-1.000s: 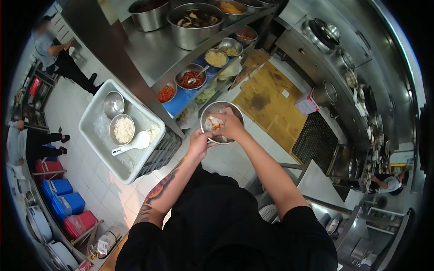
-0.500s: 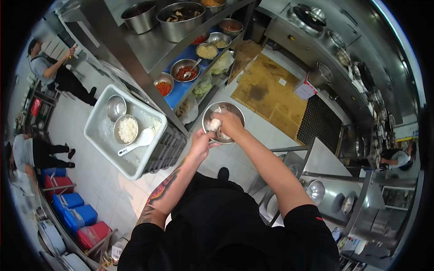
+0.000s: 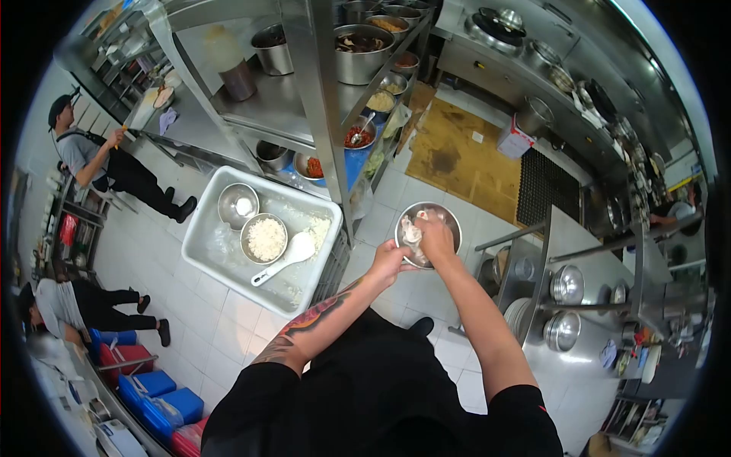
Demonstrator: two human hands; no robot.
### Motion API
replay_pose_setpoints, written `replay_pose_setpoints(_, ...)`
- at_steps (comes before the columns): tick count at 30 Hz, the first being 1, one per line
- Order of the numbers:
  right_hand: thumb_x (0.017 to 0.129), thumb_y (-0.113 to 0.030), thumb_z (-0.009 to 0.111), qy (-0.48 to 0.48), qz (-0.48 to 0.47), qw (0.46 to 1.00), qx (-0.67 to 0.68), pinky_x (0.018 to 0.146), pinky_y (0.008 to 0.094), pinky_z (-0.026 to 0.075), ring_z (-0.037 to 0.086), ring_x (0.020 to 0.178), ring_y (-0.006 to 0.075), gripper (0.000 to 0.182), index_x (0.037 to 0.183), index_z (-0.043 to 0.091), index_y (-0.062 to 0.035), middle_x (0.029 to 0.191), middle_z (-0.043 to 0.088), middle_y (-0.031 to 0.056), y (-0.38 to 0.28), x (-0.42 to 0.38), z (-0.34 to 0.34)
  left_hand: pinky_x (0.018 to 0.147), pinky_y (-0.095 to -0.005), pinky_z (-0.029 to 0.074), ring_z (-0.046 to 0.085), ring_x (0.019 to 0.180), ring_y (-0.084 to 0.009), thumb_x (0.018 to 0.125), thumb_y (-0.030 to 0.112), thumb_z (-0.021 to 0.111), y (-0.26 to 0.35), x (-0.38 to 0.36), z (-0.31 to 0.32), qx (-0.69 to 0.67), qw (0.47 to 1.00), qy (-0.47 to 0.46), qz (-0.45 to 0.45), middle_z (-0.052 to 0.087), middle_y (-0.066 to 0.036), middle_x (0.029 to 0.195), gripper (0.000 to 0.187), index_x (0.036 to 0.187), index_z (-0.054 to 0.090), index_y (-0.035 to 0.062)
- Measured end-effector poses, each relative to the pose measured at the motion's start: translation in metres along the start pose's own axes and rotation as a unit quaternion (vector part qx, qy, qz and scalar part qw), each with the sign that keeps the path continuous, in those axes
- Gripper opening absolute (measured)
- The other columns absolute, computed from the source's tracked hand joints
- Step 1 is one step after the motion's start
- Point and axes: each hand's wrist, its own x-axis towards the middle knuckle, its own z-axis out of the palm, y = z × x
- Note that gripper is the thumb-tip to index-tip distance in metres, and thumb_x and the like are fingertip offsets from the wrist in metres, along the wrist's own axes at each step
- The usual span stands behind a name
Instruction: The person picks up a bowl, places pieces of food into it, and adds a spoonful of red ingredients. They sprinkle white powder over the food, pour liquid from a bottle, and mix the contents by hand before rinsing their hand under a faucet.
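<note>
Held out in front of my body is a steel mixing bowl [image 3: 454, 221] with pale, wet pieces in it that look like raw meat [image 3: 412, 232]. My left hand [image 3: 388, 263] grips the bowl's near-left rim, thumb over the edge and fingers beneath. Inside the bowl, my right hand [image 3: 436, 240] has its fingers curled down onto the pale pieces; its fingertips are partly hidden among them. To the left, a white plastic tub [image 3: 199, 266] holds a bowl of cooked rice [image 3: 266, 239], a second steel bowl [image 3: 238, 204] and a white rice paddle [image 3: 285, 259].
A steel shelf unit [image 3: 320, 114] with pots and bowls of ingredients rises ahead. On the right stands a steel counter [image 3: 525, 266] with metal bowls. A yellowish floor mat [image 3: 464, 156] lies beyond. One person [image 3: 103, 160] stands at the left, another [image 3: 68, 305] lower down.
My view has swung left, so the tub, shelf and bowl sit further right in the picture. My left hand still holds the bowl, and my right hand is still inside it.
</note>
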Motion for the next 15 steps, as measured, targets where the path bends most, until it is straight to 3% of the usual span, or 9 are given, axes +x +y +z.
replay_pose_setpoints(1, 0.07, -0.009, 0.076, 0.005, 0.008, 1.0, 0.002, 0.097, 0.0458, 0.049, 0.059, 0.109, 0.0415, 0.045, 0.113, 0.07, -0.017, 0.118, 0.059, 0.019, -0.002, -0.014, -0.002, 0.072, -0.0421, 0.064, 0.069, 0.086, -0.0244, 0.081, -0.004, 0.057, -0.001, -0.004, -0.001, 0.007, 1.0, -0.005, -0.004, 0.067, -0.013, 0.096, 0.024, 0.105, 0.058, -0.0016)
replay_pose_setpoints(3, 0.069, -0.005, 0.076, 0.046, -0.067, 0.996, -0.032, 0.096, 0.0412, 0.05, 0.058, 0.114, 0.0376, 0.038, 0.106, 0.073, -0.0135, 0.132, 0.054, 0.0209, -0.01, -0.046, -0.017, 0.068, -0.0415, 0.064, 0.069, 0.085, -0.0248, 0.08, -0.004, 0.057, -0.006, -0.009, -0.001, 0.005, 1.0, -0.002, 0.007, 0.065, -0.013, 0.098, 0.024, 0.103, 0.058, -0.0017)
replay_pose_setpoints(5, 0.069, -0.007, 0.078, 0.012, -0.038, 0.999, 0.015, 0.099, 0.0399, 0.048, 0.052, 0.123, 0.0363, 0.041, 0.109, 0.072, -0.0135, 0.138, 0.05, 0.0196, -0.024, -0.075, -0.051, 0.068, -0.0414, 0.064, 0.068, 0.087, -0.0248, 0.079, -0.004, 0.058, -0.001, -0.03, 0.01, 0.024, 1.0, -0.014, 0.002, 0.064, -0.013, 0.1, 0.025, 0.104, 0.057, -0.002)
replay_pose_setpoints(7, 0.058, -0.01, 0.087, 0.004, 0.025, 0.991, 0.134, 0.095, 0.043, 0.051, 0.059, 0.112, 0.0394, 0.06, 0.115, 0.069, -0.0185, 0.13, 0.052, 0.0139, -0.022, -0.101, -0.059, 0.068, -0.0413, 0.064, 0.068, 0.089, -0.0248, 0.079, -0.003, 0.058, -0.015, -0.052, 0.018, 0.048, 0.998, -0.027, -0.005, 0.063, -0.013, 0.101, 0.026, 0.105, 0.057, -0.0024)
replay_pose_setpoints(8, 0.065, -0.009, 0.081, 0.016, 0.084, 0.99, 0.115, 0.091, 0.0448, 0.052, 0.06, 0.11, 0.0393, 0.053, 0.115, 0.068, -0.019, 0.123, 0.057, 0.0144, -0.021, -0.109, -0.051, 0.069, -0.0409, 0.064, 0.068, 0.089, -0.0245, 0.079, -0.004, 0.058, -0.027, -0.062, 0.024, 0.056, 0.997, -0.052, -0.014, 0.064, -0.013, 0.101, 0.028, 0.107, 0.057, -0.0021)
replay_pose_setpoints(11, 0.069, -0.007, 0.076, 0.054, 0.114, 0.988, 0.09, 0.089, 0.0454, 0.052, 0.061, 0.107, 0.0382, 0.047, 0.114, 0.068, -0.02, 0.117, 0.061, 0.0154, 0.003, -0.152, -0.029, 0.073, -0.0404, 0.063, 0.068, 0.09, -0.0243, 0.079, -0.004, 0.059, -0.062, -0.095, 0.039, 0.1, 0.991, -0.078, -0.035, 0.064, -0.012, 0.101, 0.031, 0.109, 0.057, -0.0016)
replay_pose_setpoints(13, 0.073, -0.012, 0.074, 0.084, 0.129, 0.988, 0.031, 0.089, 0.0466, 0.052, 0.062, 0.104, 0.0408, 0.041, 0.113, 0.069, -0.0217, 0.125, 0.058, 0.0177, 0.03, -0.198, -0.012, 0.074, -0.0401, 0.063, 0.068, 0.091, -0.0245, 0.079, -0.005, 0.058, -0.098, -0.108, 0.042, 0.11, 0.988, -0.092, -0.063, 0.065, -0.012, 0.103, 0.032, 0.111, 0.058, -0.0015)
replay_pose_setpoints(15, 0.078, -0.013, 0.071, 0.083, 0.073, 0.993, -0.04, 0.091, 0.0471, 0.05, 0.061, 0.106, 0.0422, 0.04, 0.118, 0.068, -0.0174, 0.13, 0.056, 0.0183, 0.031, -0.252, -0.029, 0.076, -0.0399, 0.063, 0.068, 0.09, -0.0248, 0.08, -0.005, 0.057, -0.124, -0.126, 0.06, 0.119, 0.983, -0.12, -0.07, 0.066, -0.013, 0.105, 0.032, 0.111, 0.058, -0.0017)
